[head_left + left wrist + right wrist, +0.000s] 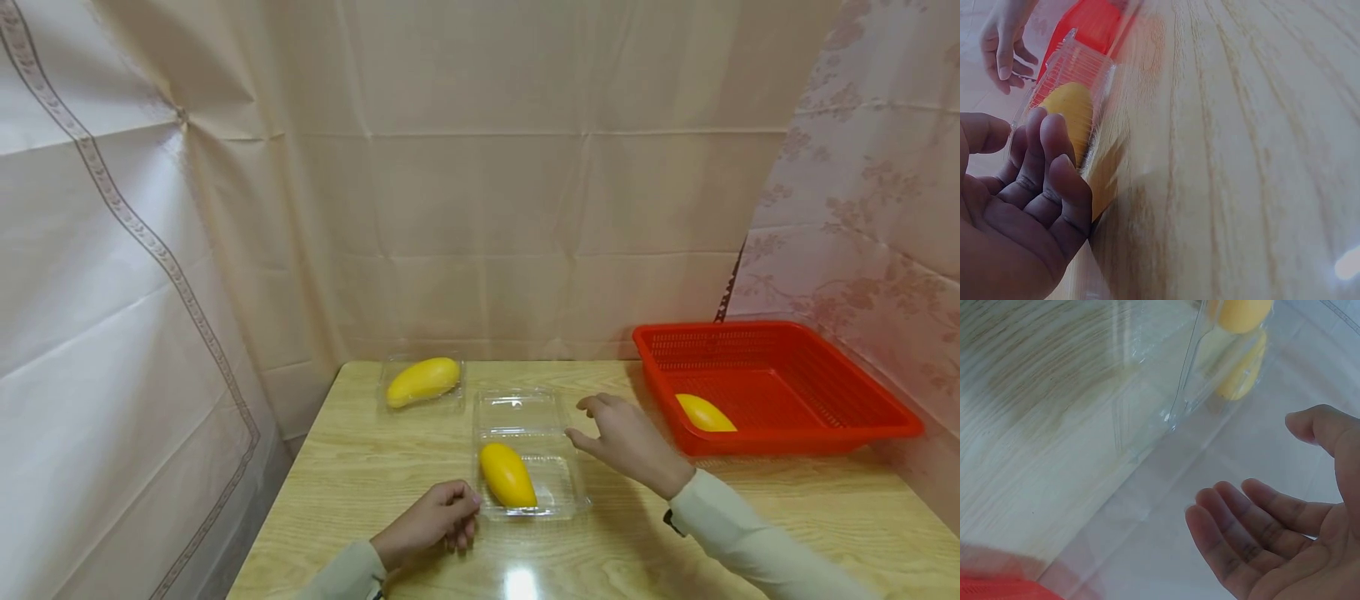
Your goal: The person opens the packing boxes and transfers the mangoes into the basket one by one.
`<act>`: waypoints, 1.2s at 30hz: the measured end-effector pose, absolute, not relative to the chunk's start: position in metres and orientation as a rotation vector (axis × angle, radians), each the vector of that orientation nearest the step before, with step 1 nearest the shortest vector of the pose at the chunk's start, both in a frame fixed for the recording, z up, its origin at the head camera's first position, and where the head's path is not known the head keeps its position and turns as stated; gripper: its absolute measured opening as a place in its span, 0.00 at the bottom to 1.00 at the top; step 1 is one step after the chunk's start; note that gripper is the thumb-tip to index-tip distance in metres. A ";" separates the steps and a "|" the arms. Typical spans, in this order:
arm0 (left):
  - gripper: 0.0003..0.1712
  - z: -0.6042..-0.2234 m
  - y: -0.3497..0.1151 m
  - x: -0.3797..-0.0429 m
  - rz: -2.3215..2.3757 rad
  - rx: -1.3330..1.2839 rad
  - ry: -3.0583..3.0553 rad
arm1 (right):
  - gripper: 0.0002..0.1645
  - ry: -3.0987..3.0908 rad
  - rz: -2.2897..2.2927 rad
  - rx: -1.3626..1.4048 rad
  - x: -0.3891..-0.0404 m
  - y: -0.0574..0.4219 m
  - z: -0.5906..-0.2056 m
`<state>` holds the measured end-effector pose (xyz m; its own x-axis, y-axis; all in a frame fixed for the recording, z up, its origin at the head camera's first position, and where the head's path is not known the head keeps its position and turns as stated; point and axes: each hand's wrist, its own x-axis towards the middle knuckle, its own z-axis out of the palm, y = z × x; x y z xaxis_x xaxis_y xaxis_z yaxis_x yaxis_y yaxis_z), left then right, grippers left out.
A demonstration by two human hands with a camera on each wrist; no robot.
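Observation:
An opened clear plastic clamshell box lies on the table with a yellow mango in its near half. Its lid is folded back, away from the person. At the box's near left corner is my left hand, fingers loosely bent; whether the fingertips touch the rim cannot be told. Over to the right of the box my right hand hovers, holding nothing, with thumb and fingers spread apart. In the right wrist view, the relaxed right hand is apart from the box.
Another clear box at the back left holds a second yellow mango. To the right stands a red plastic basket with one mango visible inside. Curtains hang behind and beside the wooden table.

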<state>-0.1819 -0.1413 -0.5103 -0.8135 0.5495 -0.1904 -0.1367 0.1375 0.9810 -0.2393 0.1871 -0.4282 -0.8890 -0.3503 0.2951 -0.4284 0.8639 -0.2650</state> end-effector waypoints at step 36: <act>0.22 -0.512 -0.140 -0.183 1.729 0.385 1.915 | 0.24 -2.831 0.621 0.737 -0.221 0.145 -0.446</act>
<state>-0.1829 -0.1401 -0.5123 -0.8208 0.5384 -0.1907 -0.1350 0.1416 0.9807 -0.2214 0.1453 -0.4463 -0.8677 -0.4328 0.2445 -0.4954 0.7933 -0.3539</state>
